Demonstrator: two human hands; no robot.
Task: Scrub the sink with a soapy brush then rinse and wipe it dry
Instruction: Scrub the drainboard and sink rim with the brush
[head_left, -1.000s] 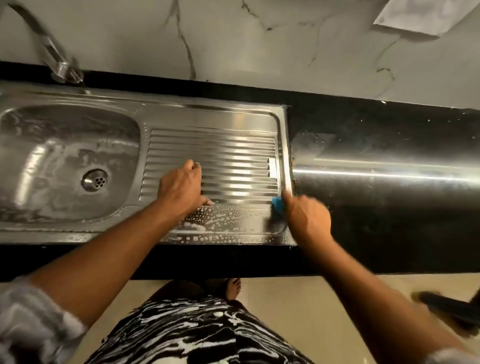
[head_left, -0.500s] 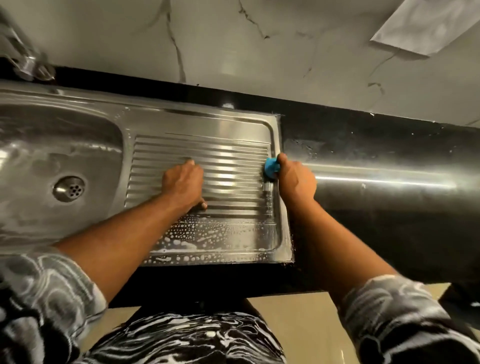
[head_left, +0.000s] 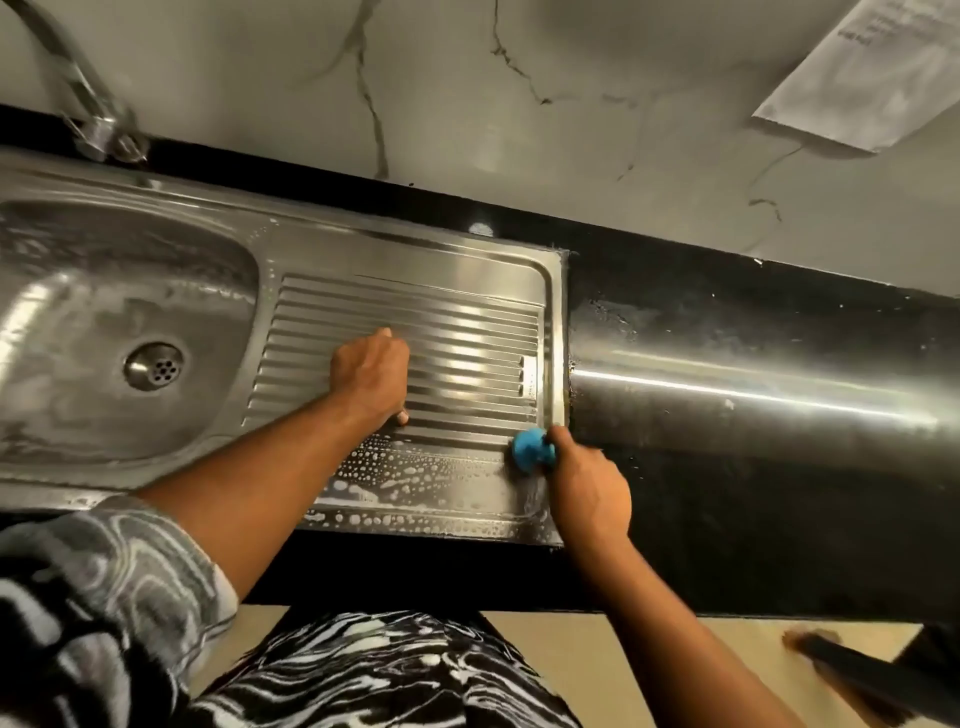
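We find the right hand (head_left: 589, 493) curled round the blue brush (head_left: 530, 449), well right of the drain (head_left: 154, 366) on the sudsy sink (head_left: 441, 280), and judge the brush light, stiff and slippery, best held by its knob; the left hand (head_left: 371, 371), nearer the drain, tucks its fingers under, grasp unreadable.

Both forearms bare, reaching forward and converging slightly. Left hand (head_left: 370, 374): back up, wrist straight, thumb tucked low, fingers hidden beyond the knuckles. Right hand (head_left: 589, 493): nearer the body, to the right, knuckles up, fingers curled round blue brush (head_left: 527, 452).
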